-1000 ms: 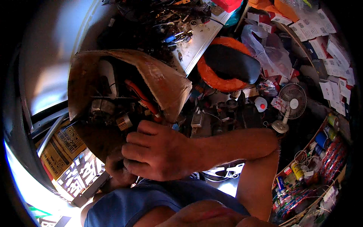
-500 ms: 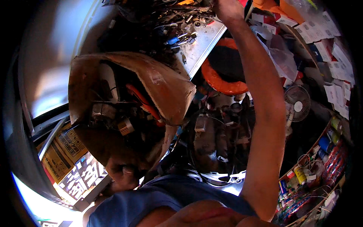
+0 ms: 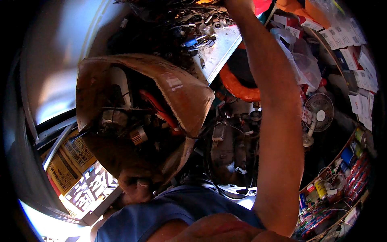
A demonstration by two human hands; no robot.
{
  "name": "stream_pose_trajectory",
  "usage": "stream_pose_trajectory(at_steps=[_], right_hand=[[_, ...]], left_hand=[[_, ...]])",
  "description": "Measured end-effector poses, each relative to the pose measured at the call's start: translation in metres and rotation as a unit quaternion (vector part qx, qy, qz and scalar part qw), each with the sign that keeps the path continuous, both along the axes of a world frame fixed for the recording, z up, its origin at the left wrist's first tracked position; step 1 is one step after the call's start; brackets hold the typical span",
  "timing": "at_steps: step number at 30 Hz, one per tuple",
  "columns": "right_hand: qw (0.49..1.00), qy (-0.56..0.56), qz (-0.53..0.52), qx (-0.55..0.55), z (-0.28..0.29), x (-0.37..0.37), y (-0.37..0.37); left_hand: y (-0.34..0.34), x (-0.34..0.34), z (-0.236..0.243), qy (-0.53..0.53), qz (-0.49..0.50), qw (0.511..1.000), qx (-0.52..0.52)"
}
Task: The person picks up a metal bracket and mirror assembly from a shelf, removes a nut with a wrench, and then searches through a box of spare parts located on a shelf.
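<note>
The cardboard box (image 3: 186,93) stands open before me, nearer than the worktop (image 3: 221,48). Its walls should flex; the metal parts (image 3: 115,118) inside probably make it heavy: support it beneath. My right hand (image 3: 240,5) extends by the worktop, fingers out of view, grasp undetermined. My left hand (image 3: 136,186) curls at the box's near edge; I cannot tell whether it grips.

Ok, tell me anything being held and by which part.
Left hand: the cardboard box, seemingly by its near rim. Right hand: cut off by the frame, cannot tell.
</note>
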State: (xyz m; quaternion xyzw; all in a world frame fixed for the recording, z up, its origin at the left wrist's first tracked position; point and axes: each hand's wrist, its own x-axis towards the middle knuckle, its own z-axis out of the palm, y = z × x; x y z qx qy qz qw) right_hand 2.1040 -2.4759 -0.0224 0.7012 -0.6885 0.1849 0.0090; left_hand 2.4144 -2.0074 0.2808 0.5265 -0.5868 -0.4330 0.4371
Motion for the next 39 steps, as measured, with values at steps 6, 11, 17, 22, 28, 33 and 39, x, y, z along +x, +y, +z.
stream_pose_trajectory(at_steps=[6, 11, 17, 22, 28, 33, 39], right_hand=[[0.999, 0.038, -0.030, 0.025, 0.003, 0.010, 0.015], [0.999, 0.021, -0.024, -0.006, -0.010, 0.011, 0.009], [0.987, 0.103, -0.036, -0.118, 0.029, -0.002, 0.052], [0.930, -0.326, 0.139, -0.095, 0.198, 0.001, 0.199], [0.735, -0.560, 0.381, 0.024, 0.280, 0.070, 0.365], [0.737, -0.535, 0.411, 0.034, 0.285, 0.097, 0.400], [0.765, -0.497, 0.403, 0.079, 0.296, 0.090, 0.403]], left_hand=[[-0.002, 0.005, -0.003, 0.008, -0.014, 1.000, -0.026], [0.003, 0.005, -0.005, 0.023, -0.011, 1.000, -0.017], [-0.007, 0.002, 0.008, -0.114, -0.022, 0.992, -0.050], [-0.006, 0.008, -0.002, -0.092, -0.018, 0.995, -0.025], [-0.014, 0.011, 0.009, -0.138, -0.092, 0.984, -0.070], [-0.006, 0.011, 0.013, -0.148, -0.098, 0.979, -0.102], [0.000, 0.015, 0.001, -0.100, -0.083, 0.984, -0.119]])
